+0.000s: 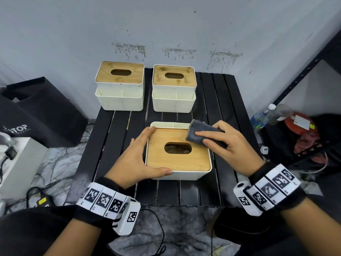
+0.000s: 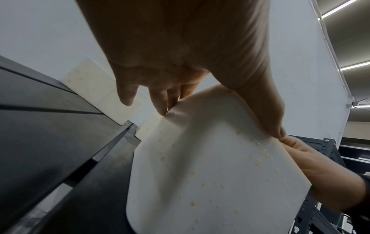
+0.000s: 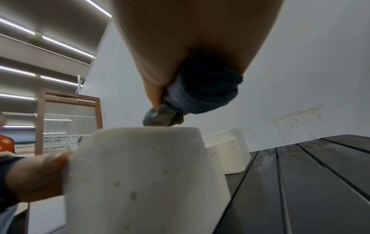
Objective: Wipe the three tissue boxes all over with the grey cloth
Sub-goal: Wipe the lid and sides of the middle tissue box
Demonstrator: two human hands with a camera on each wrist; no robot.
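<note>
Three white tissue boxes with bamboo lids stand on a black slatted table (image 1: 217, 100). The near box (image 1: 177, 163) is in front of me; my left hand (image 1: 142, 156) grips its left side, fingers along the far left corner and thumb on the front edge. My right hand (image 1: 221, 141) holds the folded grey cloth (image 1: 197, 132) and presses it on the lid's far right corner. The left wrist view shows the near box's speckled wall (image 2: 210, 166). In the right wrist view the cloth (image 3: 200, 95) touches the box top (image 3: 148, 166). Two other boxes (image 1: 120, 85) (image 1: 173, 87) stand at the back.
A black bag (image 1: 42, 115) lies on the floor to the left. A black metal shelf (image 1: 302, 74) stands at the right, with a plastic bottle (image 1: 263, 115) and red items. Cables and a white box (image 1: 18, 163) lie on the marble floor at left.
</note>
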